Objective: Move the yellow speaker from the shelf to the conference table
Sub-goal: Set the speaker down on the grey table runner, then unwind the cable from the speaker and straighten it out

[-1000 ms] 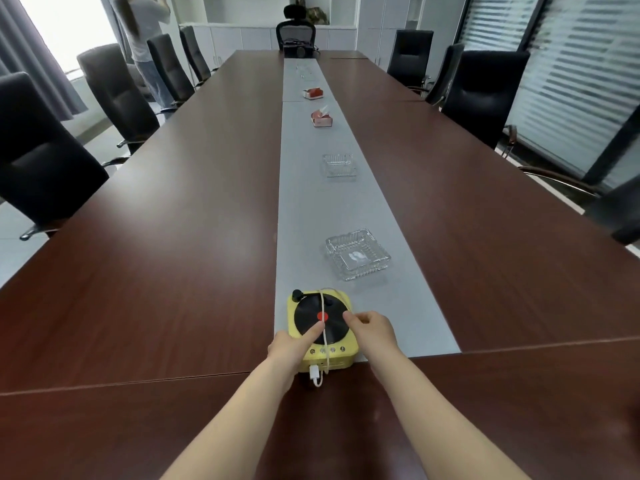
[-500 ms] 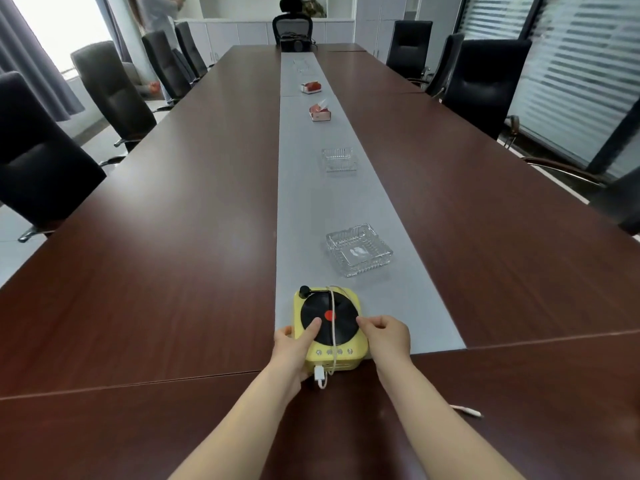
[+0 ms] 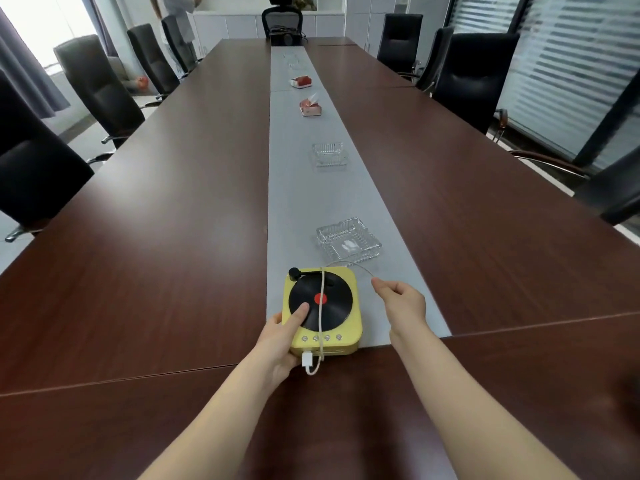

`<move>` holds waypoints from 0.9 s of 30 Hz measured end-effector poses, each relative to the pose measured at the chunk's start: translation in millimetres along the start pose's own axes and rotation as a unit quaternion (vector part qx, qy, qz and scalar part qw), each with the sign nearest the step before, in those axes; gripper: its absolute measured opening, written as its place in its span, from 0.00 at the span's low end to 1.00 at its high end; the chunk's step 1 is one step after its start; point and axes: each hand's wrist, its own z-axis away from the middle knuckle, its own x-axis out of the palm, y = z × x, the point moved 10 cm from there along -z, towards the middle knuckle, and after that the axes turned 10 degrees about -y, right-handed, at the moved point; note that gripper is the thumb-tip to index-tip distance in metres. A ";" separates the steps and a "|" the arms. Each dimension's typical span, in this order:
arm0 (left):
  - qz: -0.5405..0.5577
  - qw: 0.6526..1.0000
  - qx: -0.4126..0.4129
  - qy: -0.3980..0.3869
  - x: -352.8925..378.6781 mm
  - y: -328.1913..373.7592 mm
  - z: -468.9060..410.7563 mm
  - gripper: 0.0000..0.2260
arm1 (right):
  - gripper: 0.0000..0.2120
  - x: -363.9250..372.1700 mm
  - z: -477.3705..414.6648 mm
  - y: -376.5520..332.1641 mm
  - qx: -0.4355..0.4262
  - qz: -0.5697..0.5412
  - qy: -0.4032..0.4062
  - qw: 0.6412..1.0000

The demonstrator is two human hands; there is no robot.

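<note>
The yellow speaker (image 3: 343, 327), shaped like a record player with a black disc and red centre, rests on the near end of the grey strip (image 3: 301, 202) of the conference table (image 3: 173, 237). My left hand (image 3: 280, 344) holds its left side, thumb on the disc. A white cable (image 3: 321, 317) runs over the disc from a plug at the speaker's front. My right hand (image 3: 401, 303) is to the right of the speaker and pinches the cable's far part between its fingers.
A glass ashtray (image 3: 348, 240) sits just beyond the speaker, another ashtray (image 3: 329, 154) farther on, then two red tissue boxes (image 3: 311, 107). Black chairs (image 3: 100, 88) line both sides. A person (image 3: 176, 15) stands at the far left.
My right hand has left the speaker's right edge and moved right, drawing the cable with it. The left hand stays on the speaker, which has barely shifted.
</note>
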 end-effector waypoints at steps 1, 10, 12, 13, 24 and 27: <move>0.003 1.000 0.004 -0.007 1.6 2.7 2.2 0.22 | 0.06 -5.0 -1.8 -0.9 -0.001 -0.002 0.010 1.000; 0.036 0.998 0.043 -0.002 -0.4 20.9 11.9 0.18 | 0.11 -59.8 -3.3 4.1 -0.017 0.016 0.105 0.994; 0.036 0.998 0.050 0.010 -2.7 23.7 12.7 0.16 | 0.06 -72.3 0.5 5.9 -0.015 0.022 0.118 0.993; 0.036 0.998 0.052 0.013 -3.4 24.2 12.2 0.15 | 0.05 -78.9 2.3 8.1 -0.012 0.029 0.123 0.992; 0.058 0.997 0.056 0.018 -2.0 16.1 6.1 0.14 | 0.06 -120.8 -1.8 51.3 0.030 0.221 0.136 0.965; 0.060 0.997 0.054 0.020 -1.7 14.0 6.2 0.16 | 0.07 -129.5 3.5 60.7 0.038 0.290 0.147 0.945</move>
